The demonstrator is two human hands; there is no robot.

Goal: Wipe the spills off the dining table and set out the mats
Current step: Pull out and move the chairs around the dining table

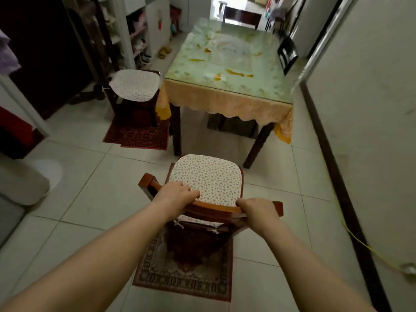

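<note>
The dining table stands ahead, glass-topped over a green patterned cloth with an orange skirt. Orange spills streak its surface, with more farther back. In front of me is a wooden chair with a speckled white seat cushion, pulled back from the table. My left hand grips the left part of the chair's top rail. My right hand grips the right part of the same rail. No cloth or mats are in view.
A second cushioned chair sits at the table's left side on a red rug. Another rug lies under my chair. A dark chair is at the table's right. Shelves line the left, and a wall with a yellow cable runs along the right.
</note>
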